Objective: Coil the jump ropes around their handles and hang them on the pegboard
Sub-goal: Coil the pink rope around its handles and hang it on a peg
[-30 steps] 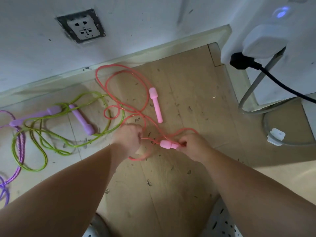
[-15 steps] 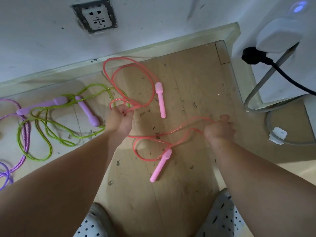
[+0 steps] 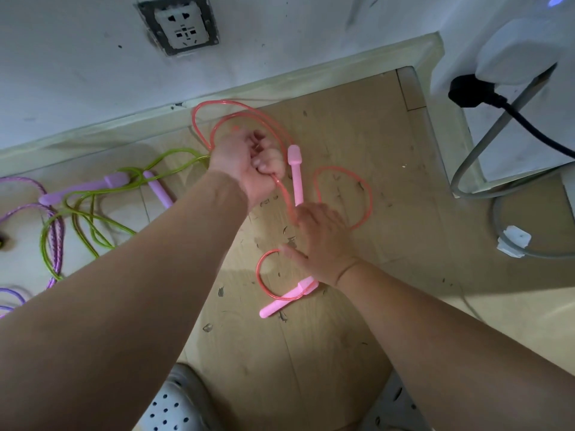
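Left hand (image 3: 249,163): its fingers (image 3: 268,163) are curled tight around a bunch of the pink rope (image 3: 371,197), near the far edge of the floor (image 3: 326,353), close to the skirting board (image 3: 280,79).
Right hand (image 3: 323,241): it reaches down to the cord just beside the far pink handle (image 3: 295,175). The picture is blurred here, so I cannot tell if its fingers (image 3: 311,213) pinch the cord or only touch it.
Pink rope: it lies in loose loops on the floor. One loop goes behind the left hand, one lies to the right of the right hand, and a small one curls at the near pink handle (image 3: 287,298).
Handles: both lie on the floor and no hand holds them.
Other ropes: the green rope (image 3: 93,206) with its purple handles (image 3: 84,189), and a purple rope (image 3: 53,231), lie uncoiled toward the left edge of the floor.
Pegboard: not in view.
Step, as I judge: the cord is being gathered; nothing is wound on a handle yet.
Risk 1: the loops cross each other, so a strong pull may make a knot.
Risk 2: the green rope lies touching or very near the left hand, so it could be dragged along and get tangled.
Risk 3: the free handles may swing when the cord is lifted.
Risk 4: a loop on the right could catch the grey cable (image 3: 497,213).
Writing: no brand or label can be read, not even on the wall socket (image 3: 180,24).
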`<state>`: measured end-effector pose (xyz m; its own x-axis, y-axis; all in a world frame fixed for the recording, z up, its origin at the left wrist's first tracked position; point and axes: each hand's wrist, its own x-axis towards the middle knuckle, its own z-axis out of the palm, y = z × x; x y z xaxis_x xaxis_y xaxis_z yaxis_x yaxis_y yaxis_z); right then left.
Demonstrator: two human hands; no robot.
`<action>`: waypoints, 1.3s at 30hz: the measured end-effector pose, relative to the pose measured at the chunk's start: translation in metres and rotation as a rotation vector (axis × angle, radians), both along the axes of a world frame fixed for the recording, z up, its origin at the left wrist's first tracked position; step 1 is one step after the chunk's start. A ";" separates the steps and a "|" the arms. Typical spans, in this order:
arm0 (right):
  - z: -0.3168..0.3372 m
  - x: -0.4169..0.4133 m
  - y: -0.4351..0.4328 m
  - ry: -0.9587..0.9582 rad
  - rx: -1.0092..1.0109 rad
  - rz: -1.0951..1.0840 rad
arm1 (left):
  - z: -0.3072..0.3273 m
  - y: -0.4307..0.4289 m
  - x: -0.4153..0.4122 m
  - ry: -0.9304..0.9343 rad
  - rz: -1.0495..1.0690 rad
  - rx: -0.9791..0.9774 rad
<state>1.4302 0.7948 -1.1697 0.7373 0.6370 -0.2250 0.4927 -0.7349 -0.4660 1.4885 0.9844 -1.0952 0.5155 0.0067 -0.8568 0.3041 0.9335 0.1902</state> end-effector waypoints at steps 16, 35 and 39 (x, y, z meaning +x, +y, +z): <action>-0.023 0.025 -0.043 0.193 -0.311 -0.739 | -0.083 -0.042 -0.099 0.190 -1.567 1.112; -0.022 0.059 0.042 0.418 -0.402 -0.371 | -0.058 -0.005 -0.120 0.149 -1.248 0.805; 0.033 0.037 0.006 0.387 -0.351 -0.422 | 0.006 -0.013 -0.121 0.248 -0.871 0.587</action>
